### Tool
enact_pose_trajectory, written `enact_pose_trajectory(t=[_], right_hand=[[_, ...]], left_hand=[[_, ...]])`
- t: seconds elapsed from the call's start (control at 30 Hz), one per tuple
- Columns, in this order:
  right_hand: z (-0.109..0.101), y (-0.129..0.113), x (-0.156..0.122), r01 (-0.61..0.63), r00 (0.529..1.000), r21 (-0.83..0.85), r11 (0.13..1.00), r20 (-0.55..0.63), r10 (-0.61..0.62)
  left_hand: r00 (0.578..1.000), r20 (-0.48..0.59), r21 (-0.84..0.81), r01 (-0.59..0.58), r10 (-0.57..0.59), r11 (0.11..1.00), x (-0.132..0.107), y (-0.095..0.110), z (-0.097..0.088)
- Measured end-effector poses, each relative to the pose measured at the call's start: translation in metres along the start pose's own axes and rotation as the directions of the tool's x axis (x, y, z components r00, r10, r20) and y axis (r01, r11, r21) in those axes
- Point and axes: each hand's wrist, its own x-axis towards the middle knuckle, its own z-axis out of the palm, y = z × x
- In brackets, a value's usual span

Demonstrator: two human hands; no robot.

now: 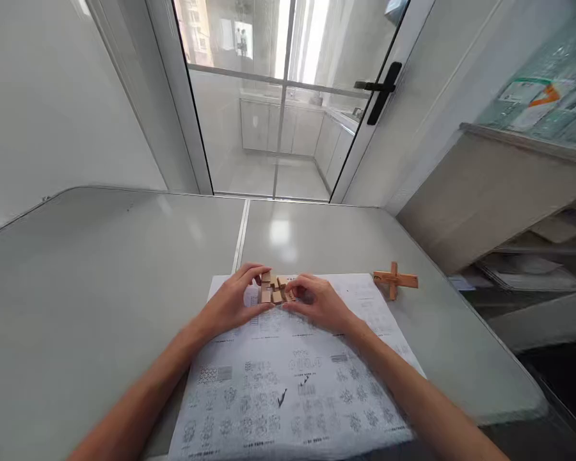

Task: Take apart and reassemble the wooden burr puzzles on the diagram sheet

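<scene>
Our left hand [231, 301] and right hand [322, 303] grasp wooden blocks [277, 297] near a printed sheet's [355, 349] far edge.
Its fine print [255, 444] is too small for us to read; black tick-like marks [281, 398] stand out.

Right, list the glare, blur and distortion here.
All in the head view: a bright reflection on the tabletop; daylight burning out strips of the glass door, whose sides converge downward; fine print on the paper sheet too soft to read; wooden blocks slightly soft; plastic bottles smeared.
</scene>
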Motion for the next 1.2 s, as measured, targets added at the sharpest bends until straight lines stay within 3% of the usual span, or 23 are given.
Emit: enact_pose_trajectory(t=[0.13,0.23,0.43,0.67,0.77,0.9,0.97,1.03,1.1,1.2], right_hand=[[-0.004,0.002,0.0,-0.113,0.992,0.258,0.96,-0.033,0.125],[-0.007,0.002,0.001,-0.173,0.981,0.494,0.852,0.007,0.195],[-0.006,0.003,0.001,-0.154,0.988,0.714,0.683,0.106,0.112],[-0.003,-0.001,-0.001,-0.236,0.971,0.754,0.613,0.161,0.176],[-0.005,-0.002,-0.001,-0.244,0.966,0.775,0.584,0.138,0.22],[-0.008,-0.003,0.0,-0.232,0.96,0.803,0.549,0.098,0.263],[-0.009,-0.004,0.001,-0.233,0.955,0.808,0.541,0.085,0.284],[-0.01,-0.004,0.001,-0.236,0.951,0.811,0.536,0.08,0.298],[-0.011,-0.004,0.001,-0.242,0.951,0.808,0.537,0.087,0.298],[-0.011,-0.003,0.002,-0.25,0.952,0.798,0.548,0.102,0.287]], left_hand=[[0.994,-0.113,-0.016,-0.009,0.007,1.0,0.001,0.002,0.001],[0.981,-0.195,-0.027,-0.009,0.004,1.0,0.002,0.003,0.003],[0.959,-0.282,-0.02,-0.016,0.01,1.0,0.001,0.006,0.008],[0.961,-0.274,-0.061,0.011,-0.028,0.998,0.0,0.015,0.013],[0.961,-0.237,-0.245,0.084,-0.143,0.966,0.001,0.019,0.013],[0.953,-0.073,-0.619,0.187,-0.293,0.763,0.005,0.022,0.008],[0.946,-0.005,-0.705,0.227,-0.325,0.672,0.007,0.023,0.004],[0.94,0.023,-0.733,0.246,-0.339,0.634,0.007,0.023,0.001],[0.936,0.006,-0.717,0.25,-0.353,0.651,0.007,0.023,0.002],[0.902,-0.1,-0.558,0.298,-0.42,0.774,0.007,0.021,0.006]])
